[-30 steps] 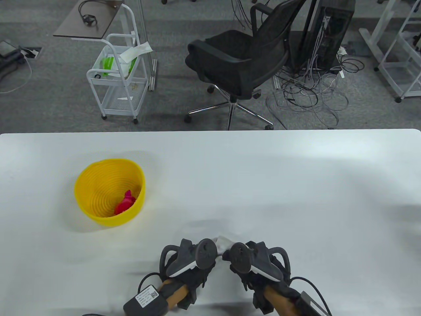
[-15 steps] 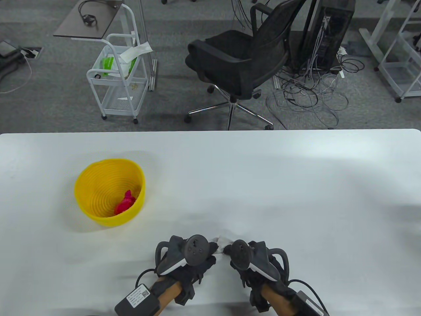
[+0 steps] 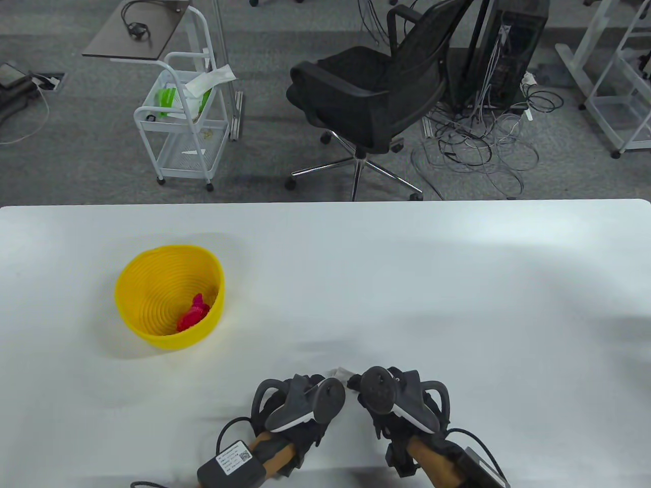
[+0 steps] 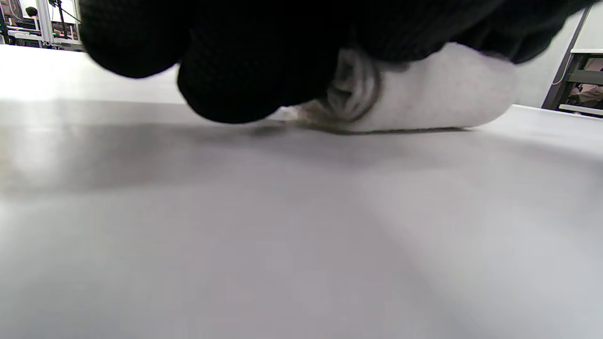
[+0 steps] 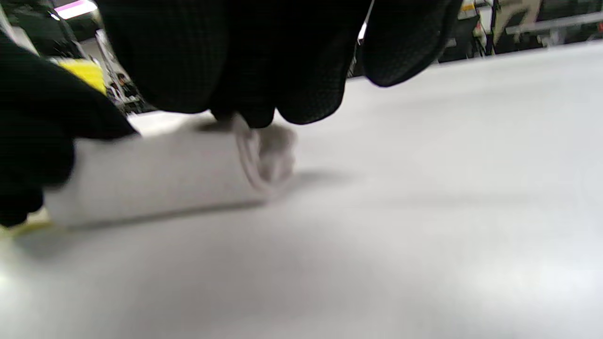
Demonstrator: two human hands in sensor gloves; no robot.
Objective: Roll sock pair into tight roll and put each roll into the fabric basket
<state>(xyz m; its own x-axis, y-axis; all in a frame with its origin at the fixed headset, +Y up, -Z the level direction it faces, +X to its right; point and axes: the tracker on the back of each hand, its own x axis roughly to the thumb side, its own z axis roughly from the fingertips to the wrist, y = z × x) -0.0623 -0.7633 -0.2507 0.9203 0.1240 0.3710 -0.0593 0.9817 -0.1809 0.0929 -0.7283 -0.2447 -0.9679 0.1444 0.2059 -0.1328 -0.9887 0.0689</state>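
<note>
Both hands on the white sock roll [image 4: 438, 94], near edge of the counter [image 3: 407, 284]. Your left hand [image 3: 300, 406] and right hand [image 3: 394, 401] curl fingers [image 5: 301, 75] over it. Keep even pressure; the basket [image 3: 152, 333] lies far left.

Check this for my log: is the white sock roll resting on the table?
Touching. Left wrist view shows the white sock roll lying on the table, no gap beneath.
</note>
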